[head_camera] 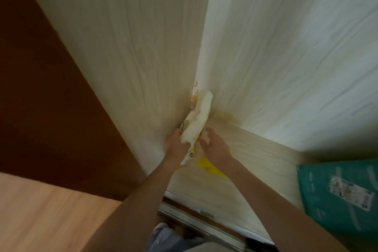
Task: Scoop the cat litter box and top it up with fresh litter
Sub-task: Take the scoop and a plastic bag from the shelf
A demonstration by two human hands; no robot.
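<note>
We reach into the corner of a pale wooden cupboard with both hands. Our left hand point(176, 143) holds the edge of a white and yellow bag point(198, 120), and its fingers curl round the bag's side. Our right hand point(214, 145) is just beside the bag, its fingers loose and a bit spread, touching the bag's lower part, we think. The picture is blurry, so we cannot be sure. The bag stands tucked in the corner where two walls meet. It may be the fresh litter, but we cannot read it. We cannot see the litter box at all. To pull the bag out well, we should get both hands round it, hold it low, and keep the top up so nothing spills. A green bag point(339, 188) leans at the right.
</note>
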